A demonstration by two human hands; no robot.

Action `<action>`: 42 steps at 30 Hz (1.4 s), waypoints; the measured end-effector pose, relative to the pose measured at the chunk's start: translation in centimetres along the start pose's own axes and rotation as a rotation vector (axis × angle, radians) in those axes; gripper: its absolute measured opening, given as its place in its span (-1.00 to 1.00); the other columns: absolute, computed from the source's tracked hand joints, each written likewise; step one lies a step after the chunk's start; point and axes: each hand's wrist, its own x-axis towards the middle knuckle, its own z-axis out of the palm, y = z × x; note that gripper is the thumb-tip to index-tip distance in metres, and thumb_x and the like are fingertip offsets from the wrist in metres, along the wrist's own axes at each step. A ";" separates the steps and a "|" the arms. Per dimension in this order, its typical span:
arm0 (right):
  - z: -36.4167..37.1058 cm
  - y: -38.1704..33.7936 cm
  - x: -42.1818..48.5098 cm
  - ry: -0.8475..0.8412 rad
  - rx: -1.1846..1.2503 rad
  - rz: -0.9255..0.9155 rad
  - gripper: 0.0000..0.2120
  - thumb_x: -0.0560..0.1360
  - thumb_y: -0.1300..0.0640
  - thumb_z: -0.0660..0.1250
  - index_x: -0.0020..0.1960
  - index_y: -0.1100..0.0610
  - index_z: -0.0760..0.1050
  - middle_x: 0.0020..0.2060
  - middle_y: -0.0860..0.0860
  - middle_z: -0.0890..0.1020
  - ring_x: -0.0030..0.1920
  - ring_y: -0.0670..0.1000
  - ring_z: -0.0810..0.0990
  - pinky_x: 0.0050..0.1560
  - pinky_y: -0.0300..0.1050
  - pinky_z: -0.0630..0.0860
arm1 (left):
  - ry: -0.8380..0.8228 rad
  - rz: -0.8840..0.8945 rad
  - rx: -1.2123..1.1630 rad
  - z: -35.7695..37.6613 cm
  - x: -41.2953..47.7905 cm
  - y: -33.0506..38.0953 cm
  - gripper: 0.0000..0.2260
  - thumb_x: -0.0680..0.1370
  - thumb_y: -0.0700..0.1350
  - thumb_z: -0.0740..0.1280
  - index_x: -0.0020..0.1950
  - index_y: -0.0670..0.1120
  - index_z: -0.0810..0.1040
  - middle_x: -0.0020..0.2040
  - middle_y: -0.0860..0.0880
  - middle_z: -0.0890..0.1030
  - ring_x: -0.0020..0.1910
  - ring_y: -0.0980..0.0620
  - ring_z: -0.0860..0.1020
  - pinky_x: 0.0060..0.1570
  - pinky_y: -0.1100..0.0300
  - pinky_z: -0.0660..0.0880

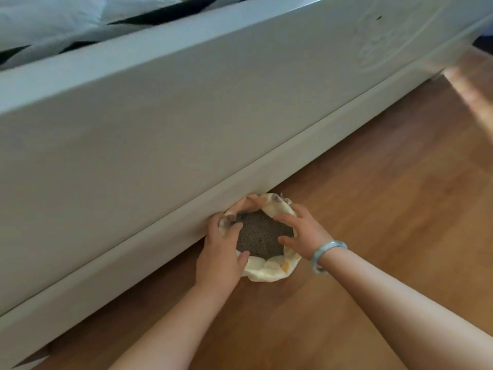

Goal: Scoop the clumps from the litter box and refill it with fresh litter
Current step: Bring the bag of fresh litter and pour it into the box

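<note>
the grey litter (260,236) fills a soft cream bag (269,271) whose mouth is rolled down. the bag stands on the wood floor (373,209), touching the bottom rail of the white bed frame (160,142). my left hand (220,259) curls over the rim on the bed frame side. my right hand (298,231), pale bracelet (329,253) at the wrist, grips the rim on the side away from the bed frame. no litter box or scoop shows, so i can't tell if the scooping is done. i judge the refill not yet poured.

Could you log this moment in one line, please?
left hand grips litter bag rim | right hand likewise | bag on floor
</note>
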 end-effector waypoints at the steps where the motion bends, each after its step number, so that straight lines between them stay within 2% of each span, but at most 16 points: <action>1: 0.2 -0.1 0.1 -0.001 0.025 -0.001 -0.53 0.46 0.02 0.38 0.33 -0.11 0.38 0.44 -0.02 0.14 0.37 0.06 0.27 0.34 -0.09 0.30 | -0.002 -0.018 -0.025 0.3 -0.1 0.1 -0.48 0.48 0.04 0.37 0.40 0.14 0.29 0.44 0.08 -0.05 0.35 0.00 0.33 0.09 0.11 0.50; 4: 0.7 -0.3 0.1 -0.003 0.117 0.020 -0.52 0.44 0.07 0.41 0.32 -0.09 0.40 0.43 -0.02 0.15 0.37 0.05 0.27 0.35 -0.14 0.27 | -0.056 -0.136 -0.120 0.9 -0.1 0.1 -0.48 0.49 0.03 0.37 0.41 0.18 0.27 0.47 0.00 0.06 0.40 -0.04 0.28 0.18 0.10 0.46; 7: 1.1 0.0 0.1 -0.001 0.128 0.040 -0.50 0.42 0.10 0.42 0.32 -0.10 0.39 0.43 -0.04 0.13 0.33 0.04 0.32 0.29 -0.15 0.36 | -0.146 -0.236 -0.207 1.3 0.3 -0.4 -0.48 0.51 0.11 0.31 0.43 0.18 0.22 0.34 -0.05 0.38 0.26 -0.03 0.43 0.04 0.18 0.41; 9: 1.1 0.4 0.2 0.014 0.091 0.039 -0.49 0.43 0.17 0.41 0.32 -0.10 0.38 0.41 -0.06 0.17 0.28 0.03 0.36 0.20 -0.20 0.40 | -0.129 -0.229 -0.212 1.5 0.6 -0.8 -0.48 0.51 0.16 0.30 0.43 0.17 0.24 0.27 0.00 0.47 0.22 0.00 0.47 0.01 0.18 0.41; 11: 0.9 0.7 0.2 0.036 0.071 0.035 -0.49 0.43 0.24 0.38 0.30 -0.09 0.38 0.37 -0.07 0.25 0.25 0.02 0.38 0.12 -0.24 0.41 | -0.095 -0.219 -0.218 1.5 0.8 -0.8 -0.48 0.50 0.10 0.33 0.42 0.16 0.26 0.26 0.02 0.50 0.20 0.01 0.49 0.04 0.16 0.44; 16: -0.1 1.7 -0.9 0.102 0.185 0.032 -0.51 0.42 0.27 0.40 0.27 -0.08 0.43 0.14 -0.13 0.35 0.13 -0.06 0.40 0.05 -0.25 0.43 | -0.112 -0.167 -0.446 1.2 0.7 0.8 -0.33 0.45 -0.27 0.36 0.45 0.19 0.24 0.38 0.08 0.40 0.34 0.07 0.39 0.23 0.18 0.40; 19: -1.1 2.4 -1.9 0.141 0.280 0.043 -0.52 0.39 0.26 0.44 0.23 -0.06 0.47 0.08 -0.13 0.37 0.08 -0.09 0.39 0.02 -0.28 0.40 | -0.116 -0.163 -0.533 0.6 1.0 1.7 -0.27 0.41 -0.31 0.39 0.45 0.22 0.25 0.38 0.13 0.38 0.36 0.11 0.36 0.29 0.11 0.40; 23: -3.8 2.4 -4.9 0.188 0.318 0.102 -0.53 0.37 0.28 0.45 0.21 -0.03 0.49 0.08 -0.10 0.39 0.06 -0.09 0.40 -0.01 -0.30 0.37 | -0.187 -0.157 -0.554 -1.8 0.3 5.1 -0.26 0.41 -0.34 0.36 0.44 0.23 0.26 0.37 0.14 0.40 0.35 0.12 0.37 0.28 0.17 0.38; 27: -9.6 1.0 -10.6 0.210 0.326 0.167 -0.55 0.35 0.31 0.43 0.18 0.00 0.51 0.07 -0.11 0.39 0.03 -0.07 0.42 -0.02 -0.24 0.41 | -0.281 -0.129 -0.472 -7.1 -2.2 11.2 -0.30 0.40 -0.33 0.31 0.42 0.24 0.29 0.38 0.11 0.40 0.31 0.08 0.41 0.24 0.18 0.41; 30: -15.8 -0.6 -15.4 0.238 0.331 0.222 -0.55 0.32 0.33 0.43 0.16 0.01 0.53 0.04 -0.09 0.41 0.01 -0.06 0.45 -0.03 -0.27 0.37 | -0.337 -0.096 -0.368 -12.5 -3.8 17.3 -0.31 0.40 -0.30 0.28 0.42 0.25 0.28 0.37 0.06 0.41 0.25 -0.01 0.46 0.17 0.13 0.45; 33: -22.6 -2.2 -20.2 0.275 0.368 0.281 -0.53 0.30 0.34 0.42 0.15 0.01 0.54 0.02 -0.09 0.41 -0.02 -0.08 0.45 -0.03 -0.32 0.34 | -0.395 -0.046 -0.321 -18.3 -5.3 23.8 -0.29 0.37 -0.30 0.26 0.43 0.23 0.28 0.32 0.02 0.46 0.19 -0.04 0.48 0.08 0.18 0.42; 36: -30.2 -3.8 -25.2 0.326 0.395 0.318 -0.52 0.29 0.35 0.42 0.15 0.03 0.55 0.02 -0.06 0.43 -0.02 -0.05 0.48 0.00 -0.29 0.38 | -0.409 0.017 -0.288 -24.5 -6.6 30.8 -0.28 0.34 -0.31 0.26 0.43 0.20 0.30 0.30 0.02 0.49 0.13 -0.09 0.52 0.07 0.14 0.45; 39: -38.0 -5.3 -29.4 0.380 0.398 0.352 -0.52 0.29 0.36 0.41 0.15 0.02 0.54 0.02 -0.05 0.42 -0.03 -0.05 0.47 0.01 -0.22 0.43 | -0.389 0.071 -0.270 -30.3 -7.4 37.9 -0.28 0.32 -0.32 0.27 0.41 0.19 0.33 0.26 0.01 0.53 0.12 -0.03 0.53 0.09 0.12 0.48; 42: -45.8 -6.1 -33.1 0.435 0.402 0.376 -0.52 0.30 0.35 0.42 0.17 0.04 0.53 0.01 -0.06 0.41 -0.03 -0.08 0.45 -0.01 -0.27 0.39 | -0.361 0.112 -0.275 -35.5 -7.8 45.2 -0.29 0.30 -0.30 0.31 0.39 0.18 0.37 0.18 0.00 0.58 0.05 -0.05 0.56 0.03 0.14 0.50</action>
